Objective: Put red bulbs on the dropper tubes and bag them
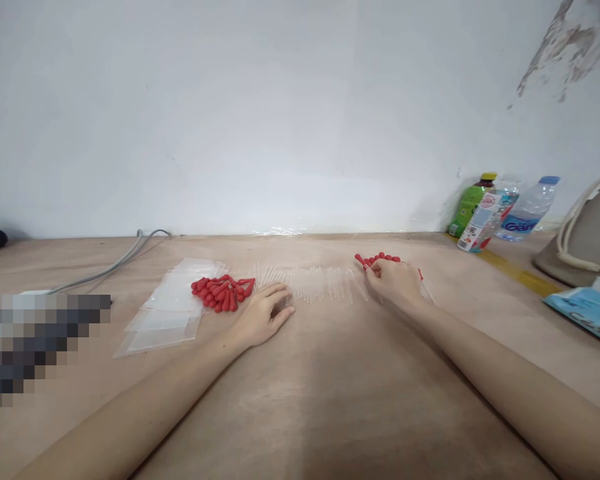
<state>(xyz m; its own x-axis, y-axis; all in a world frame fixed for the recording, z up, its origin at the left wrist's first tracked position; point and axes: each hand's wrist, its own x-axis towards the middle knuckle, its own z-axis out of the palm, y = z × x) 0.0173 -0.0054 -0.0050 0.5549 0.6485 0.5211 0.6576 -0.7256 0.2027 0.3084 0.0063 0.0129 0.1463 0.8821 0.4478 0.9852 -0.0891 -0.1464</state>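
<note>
My left hand (267, 313) rests on the table at the left end of a row of thin clear dropper tubes (323, 285), its fingers loosely spread and nothing held. Just left of it is a pile of red rubber dropper bulbs (225, 293), partly lying on clear plastic bags (167, 310). My right hand (393, 283) is closed at the right end of the row, pinching a red rubber bulb (361, 260) between thumb and fingers. Whether a tube is fixed in that bulb cannot be made out. Behind this hand more red bulbs (390, 259) lie side by side, partly hidden.
Bottles, one a green bottle (467, 207) and one a clear bottle (530, 210), stand by the wall at right. Nearby are a grey bag (585, 230), a blue packet (587, 313) and yellow tape (515, 272). A grey cable (115, 263) runs at left, beside a pixelated area.
</note>
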